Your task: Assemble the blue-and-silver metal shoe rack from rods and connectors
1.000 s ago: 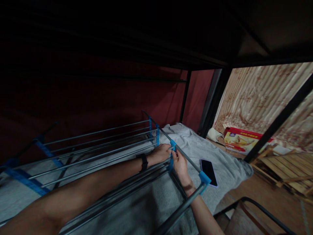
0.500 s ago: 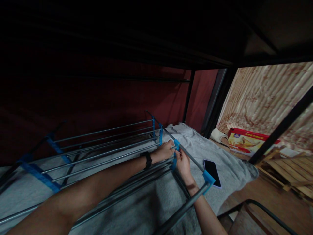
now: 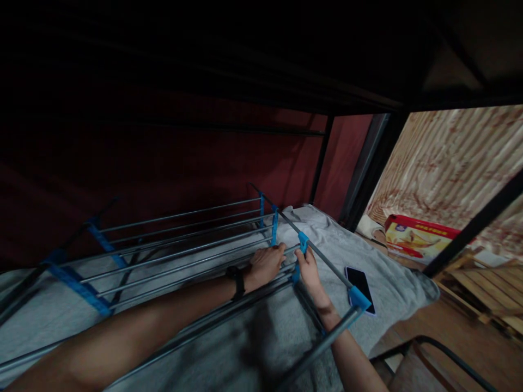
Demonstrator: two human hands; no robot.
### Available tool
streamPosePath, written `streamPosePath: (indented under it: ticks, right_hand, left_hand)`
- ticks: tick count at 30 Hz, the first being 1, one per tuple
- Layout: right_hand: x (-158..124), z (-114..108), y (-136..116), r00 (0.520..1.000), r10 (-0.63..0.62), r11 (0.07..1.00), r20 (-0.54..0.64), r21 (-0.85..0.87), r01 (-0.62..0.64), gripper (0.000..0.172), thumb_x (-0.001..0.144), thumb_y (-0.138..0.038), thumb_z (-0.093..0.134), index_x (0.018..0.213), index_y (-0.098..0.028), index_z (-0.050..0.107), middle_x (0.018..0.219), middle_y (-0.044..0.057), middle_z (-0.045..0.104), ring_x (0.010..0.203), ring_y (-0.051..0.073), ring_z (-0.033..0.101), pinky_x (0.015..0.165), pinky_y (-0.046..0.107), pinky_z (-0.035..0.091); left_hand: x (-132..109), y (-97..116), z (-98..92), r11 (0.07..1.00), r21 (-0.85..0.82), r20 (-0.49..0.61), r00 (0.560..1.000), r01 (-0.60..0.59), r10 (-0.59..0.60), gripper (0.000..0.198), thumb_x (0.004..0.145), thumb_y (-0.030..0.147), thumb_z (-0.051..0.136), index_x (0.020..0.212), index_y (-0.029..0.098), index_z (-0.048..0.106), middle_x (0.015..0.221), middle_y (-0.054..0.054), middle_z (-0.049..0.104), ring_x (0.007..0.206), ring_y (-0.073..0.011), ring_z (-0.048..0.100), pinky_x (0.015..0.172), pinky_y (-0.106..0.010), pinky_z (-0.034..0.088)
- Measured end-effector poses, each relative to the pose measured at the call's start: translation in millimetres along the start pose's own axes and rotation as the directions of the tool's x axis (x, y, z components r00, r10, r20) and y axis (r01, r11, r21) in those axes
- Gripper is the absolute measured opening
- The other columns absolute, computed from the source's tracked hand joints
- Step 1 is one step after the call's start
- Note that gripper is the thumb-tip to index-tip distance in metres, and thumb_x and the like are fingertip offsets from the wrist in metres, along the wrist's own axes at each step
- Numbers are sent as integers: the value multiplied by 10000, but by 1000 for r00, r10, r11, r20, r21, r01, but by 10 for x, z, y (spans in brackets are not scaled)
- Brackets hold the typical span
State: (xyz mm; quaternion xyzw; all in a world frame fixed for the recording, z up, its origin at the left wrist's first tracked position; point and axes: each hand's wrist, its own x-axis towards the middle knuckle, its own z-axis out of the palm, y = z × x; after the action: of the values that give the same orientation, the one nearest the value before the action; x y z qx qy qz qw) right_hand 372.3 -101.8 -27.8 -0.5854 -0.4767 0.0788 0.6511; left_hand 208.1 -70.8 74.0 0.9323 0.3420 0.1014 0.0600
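A metal rack (image 3: 175,239) of long grey tubes with blue plastic connectors lies on its side on a grey blanket (image 3: 253,337). My left hand (image 3: 265,264), with a black band on the wrist, is curled over one of the long tubes near its right end. My right hand (image 3: 309,269) grips the blue connector (image 3: 303,242) on the rack's end rail, just right of my left hand. Another blue connector (image 3: 359,298) sits on the same rail, nearer me.
A dark phone (image 3: 359,281) lies on the blanket right of the rack. A red and yellow box (image 3: 420,238) stands on the floor by a patterned wall, with wooden slats (image 3: 490,291) beside it. Black bed-frame posts (image 3: 370,169) and a dark deck overhead enclose the space.
My left hand slid a little back along the tube, away from the connector. My right hand stayed on the blue connector. The view shifted slightly left.
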Motion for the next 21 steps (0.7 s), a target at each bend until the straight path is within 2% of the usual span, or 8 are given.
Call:
streamPosePath:
  ticks: [3,8,11,17,21]
  right_hand:
    - [2,51,72,999,38,999,4,29,-38,372,896,-463,480,1123,-199,612,1160,97,632,1150,256,544,1044,441,407]
    - [9,83,118,996,87,994,27,70,-89,383,897,-492,466,1132,-209,572,1115,85,622,1094,240,566,996,425,435]
    - [17,79,98,995,99,989,29,109,-102,353,869,-483,491,1087,-219,575,1102,73,616,1092,235,555,995,404,423]
    - [39,85,62,989,150,968,4,202,-147,219,797,-424,517,891,-231,565,881,20,603,871,205,547,866,342,441]
    - [48,92,39,985,171,958,-8,235,-164,152,763,-378,506,786,-229,516,772,-14,533,745,173,488,765,312,425]
  left_hand:
    - [6,11,4,1000,-11,-9,1000,2,-3,222,979,285,369,1090,207,545,908,-86,708,852,-258,685,716,-344,469]
    - [57,28,-27,998,-58,-21,1000,-6,5,255,984,274,351,1102,197,564,1049,-106,698,979,-255,665,812,-343,475]
    - [51,33,-10,995,-94,3,1000,-16,16,242,976,266,369,1051,193,587,1026,-101,698,970,-243,661,803,-325,473]
    - [33,72,10,983,-181,78,997,1,13,223,953,250,401,980,194,615,976,-83,693,925,-216,647,756,-281,452]
    - [105,31,-29,949,-314,93,995,5,26,220,937,256,416,901,176,618,889,-75,681,835,-199,625,711,-269,427]
